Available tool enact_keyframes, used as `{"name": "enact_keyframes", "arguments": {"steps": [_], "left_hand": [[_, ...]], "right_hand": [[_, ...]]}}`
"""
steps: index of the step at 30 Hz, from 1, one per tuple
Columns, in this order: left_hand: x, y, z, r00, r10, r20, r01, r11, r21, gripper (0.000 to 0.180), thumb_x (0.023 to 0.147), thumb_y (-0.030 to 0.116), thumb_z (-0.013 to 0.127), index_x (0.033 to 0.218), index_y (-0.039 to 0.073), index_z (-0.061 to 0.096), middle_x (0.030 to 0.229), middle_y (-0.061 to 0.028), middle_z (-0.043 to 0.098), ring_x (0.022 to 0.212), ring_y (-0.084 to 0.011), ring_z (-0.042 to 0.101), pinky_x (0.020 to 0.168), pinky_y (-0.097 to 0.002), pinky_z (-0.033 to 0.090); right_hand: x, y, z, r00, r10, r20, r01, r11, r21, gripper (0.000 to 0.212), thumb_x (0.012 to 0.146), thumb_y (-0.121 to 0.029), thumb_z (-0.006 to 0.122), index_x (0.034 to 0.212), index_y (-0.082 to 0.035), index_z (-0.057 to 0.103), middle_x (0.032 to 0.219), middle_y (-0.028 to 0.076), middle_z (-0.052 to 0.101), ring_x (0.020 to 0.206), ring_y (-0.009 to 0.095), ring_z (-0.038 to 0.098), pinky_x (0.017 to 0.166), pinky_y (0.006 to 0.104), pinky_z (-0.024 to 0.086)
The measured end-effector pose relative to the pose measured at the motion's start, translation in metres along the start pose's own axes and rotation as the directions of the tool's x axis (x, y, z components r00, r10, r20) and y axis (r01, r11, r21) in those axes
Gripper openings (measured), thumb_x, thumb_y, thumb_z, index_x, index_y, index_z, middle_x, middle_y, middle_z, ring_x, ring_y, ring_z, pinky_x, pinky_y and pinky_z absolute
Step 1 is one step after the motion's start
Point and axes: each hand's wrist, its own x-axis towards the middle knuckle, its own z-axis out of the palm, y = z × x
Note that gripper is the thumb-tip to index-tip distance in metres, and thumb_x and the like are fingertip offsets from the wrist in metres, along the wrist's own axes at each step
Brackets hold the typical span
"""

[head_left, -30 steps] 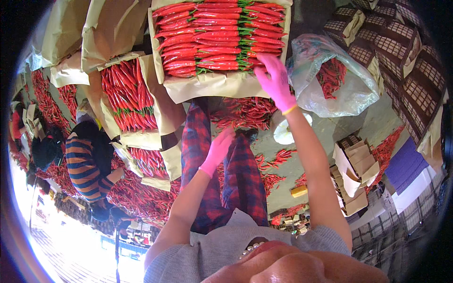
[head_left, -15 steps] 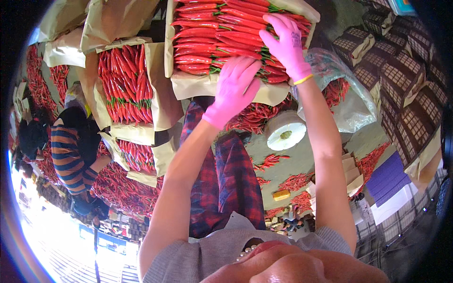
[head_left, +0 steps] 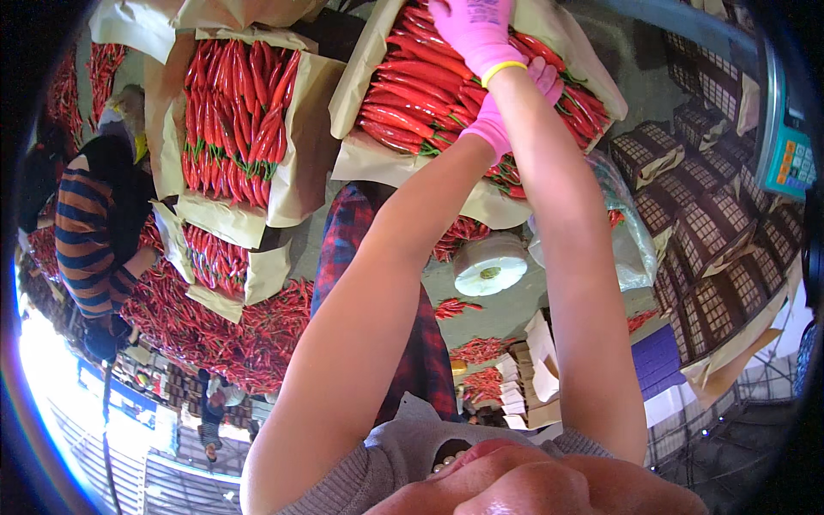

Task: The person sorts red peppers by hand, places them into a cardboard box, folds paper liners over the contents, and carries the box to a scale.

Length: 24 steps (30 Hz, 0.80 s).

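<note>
Both my hands wear pink gloves and lie on long red chillies (head_left: 408, 94) packed in rows in a paper-lined box (head_left: 343, 112). My left hand (head_left: 496, 120) reaches to the box's right side; its fingers look stretched out over the chillies, open. Above it my right hand (head_left: 476, 36), with a yellow band at the wrist, crosses over the left one and hides its middle. The right fingers spread flat on the chillies near the far rim, open, partly cut off by the picture's top edge. Neither hand visibly lifts a chilli.
Left of my box stands another paper-lined box of chillies (head_left: 236, 112), with a smaller one (head_left: 215, 257) nearer. A tape roll (head_left: 489, 264) and clear plastic bag (head_left: 631, 240) lie below. Crates (head_left: 712, 215) and a scale (head_left: 785, 146) are right. A person in stripes (head_left: 86, 232) bends at left.
My left hand has slid right across the chillies, and my right hand has moved left and farther away, so the arms now cross. The whole view has shifted, bringing the scale in.
</note>
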Motion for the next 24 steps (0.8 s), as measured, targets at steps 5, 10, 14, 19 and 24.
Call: {"name": "enact_keyframes", "arguments": {"steps": [5,10,14,19,24], "left_hand": [[0.002,-0.007,-0.004,0.926,-0.333,0.175,0.310,0.410,-0.858,0.041,0.098,0.033,0.045,0.132,0.013,0.049,0.131,-0.0091,0.056,0.123,-0.0259,0.049,0.109,-0.0398,0.036],[0.010,0.004,-0.013,0.984,-0.176,-0.010,0.148,0.856,-0.495,0.039,0.092,0.030,0.050,0.127,0.015,0.052,0.126,-0.0092,0.057,0.122,-0.0258,0.049,0.109,-0.0409,0.036],[-0.001,-0.013,-0.002,0.991,-0.061,-0.119,0.043,0.987,-0.153,0.067,0.073,0.047,0.058,0.128,0.007,0.056,0.136,-0.0123,0.052,0.128,-0.0328,0.044,0.110,-0.0497,0.032],[0.005,-0.014,-0.016,0.993,-0.037,-0.108,0.014,0.979,-0.202,0.065,0.073,0.048,0.060,0.123,0.007,0.060,0.133,-0.0123,0.054,0.129,-0.0323,0.043,0.110,-0.0492,0.032],[0.005,-0.005,-0.016,0.994,-0.044,-0.100,0.031,0.992,-0.125,0.068,0.073,0.050,0.060,0.126,0.007,0.058,0.132,-0.0127,0.054,0.129,-0.0329,0.043,0.110,-0.0488,0.033]], "right_hand": [[0.030,-0.028,-0.054,0.996,0.086,-0.011,-0.055,0.729,0.682,0.011,0.088,-0.005,0.062,0.098,-0.005,0.057,0.078,0.007,0.056,0.069,0.016,0.054,0.062,0.0305,0.045],[0.032,-0.049,-0.096,0.952,0.044,0.302,-0.140,0.943,0.302,0.028,0.081,-0.026,0.068,0.101,-0.008,0.061,0.093,0.010,0.062,0.083,0.029,0.062,0.072,0.0403,0.049],[-0.003,-0.083,-0.052,0.805,0.007,0.593,0.009,1.000,-0.024,0.059,0.074,-0.050,0.075,0.112,-0.011,0.052,0.104,0.012,0.059,0.089,0.032,0.067,0.070,0.0466,0.053],[-0.027,-0.089,-0.025,0.772,-0.028,0.635,0.140,0.982,-0.127,0.051,0.075,-0.037,0.076,0.116,-0.013,0.056,0.111,0.007,0.056,0.099,0.027,0.061,0.079,0.0418,0.054],[-0.039,-0.069,-0.038,0.911,-0.171,0.376,0.136,0.984,0.118,0.034,0.075,-0.021,0.075,0.105,-0.010,0.062,0.097,0.008,0.062,0.093,0.025,0.062,0.078,0.0364,0.054]]}}
